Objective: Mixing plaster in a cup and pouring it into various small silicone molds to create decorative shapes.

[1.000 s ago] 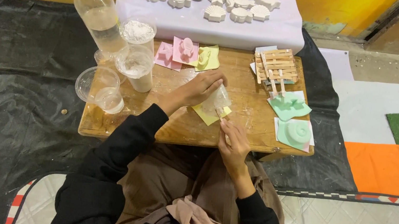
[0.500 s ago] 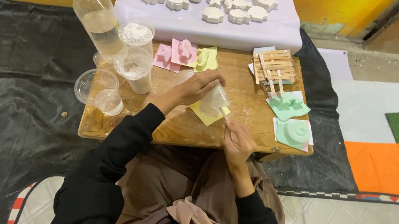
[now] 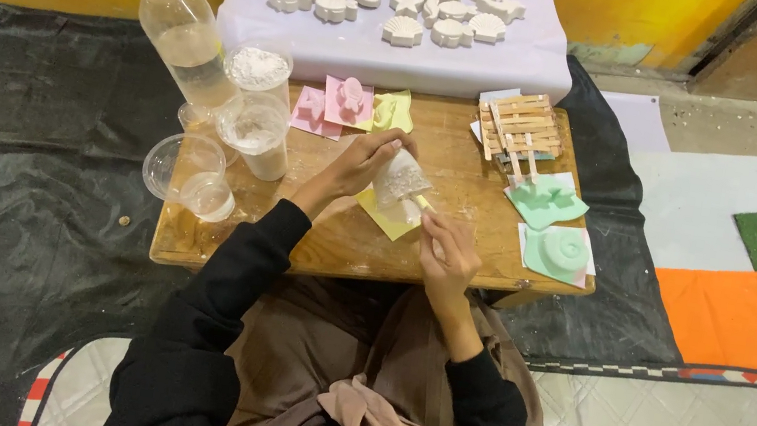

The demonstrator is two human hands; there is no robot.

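1. The left hand [image 3: 361, 162] at frame centre is closed around a tilted clear cup [image 3: 401, 182], tipping it over a yellow mould [image 3: 388, 215].
2. The right hand [image 3: 446, 250] pinches a stick [image 3: 427, 208] at the cup's mouth, apparently scraping.
3. Green moulds [image 3: 554, 226] lie to the right, within reach.

Your left hand [image 3: 361, 162]: forearm in a black sleeve, reaching toward one o'clock, fingers curled shut in a grip. Your right hand [image 3: 448, 254]: forearm rising toward twelve o'clock, fingers pinched together, fingertips pointing to eleven o'clock, just beside the left.
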